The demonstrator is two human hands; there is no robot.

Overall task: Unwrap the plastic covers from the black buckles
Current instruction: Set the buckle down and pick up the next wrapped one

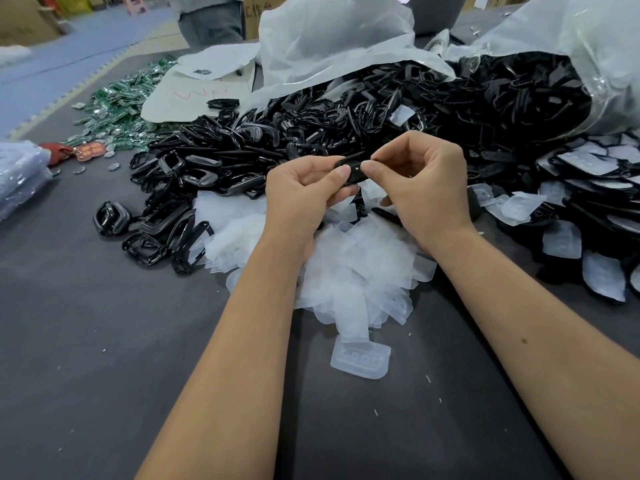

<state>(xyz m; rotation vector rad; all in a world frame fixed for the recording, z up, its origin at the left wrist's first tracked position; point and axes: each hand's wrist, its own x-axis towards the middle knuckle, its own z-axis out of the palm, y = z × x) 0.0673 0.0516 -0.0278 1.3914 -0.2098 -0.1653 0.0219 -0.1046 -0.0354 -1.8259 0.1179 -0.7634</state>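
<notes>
1. A dark table (104, 341) is carrying the whole job, with everything lying within arm's reach of the person.
2. A big clear bag (588, 46) is lying on its side at the far right, spilling wrapped buckles toward the worker, probably so fresh ones are sliding into reach.
3. A heap of bare black buckles (214, 168) is building up on the left and across the middle, seemingly the finished pile.
4. A mound of peeled plastic covers (346, 271) is sitting directly under the hands, likely because covers are simply being dropped where they come off.
5. Still-wrapped buckles (588, 209) are waiting on the right, just beside the right forearm.
6. The left hand (304, 199) is curling around one buckle (349, 169), its thumb pressing on top to steady it above the mound.
7. The right hand (422, 181) is pinching the same buckle's other end between thumb and forefinger, apparently working at the cover's edge.
8. The buckle is lying between the two thumbs, mostly hidden by fingers; whether its cover is still on is hard to tell.
</notes>
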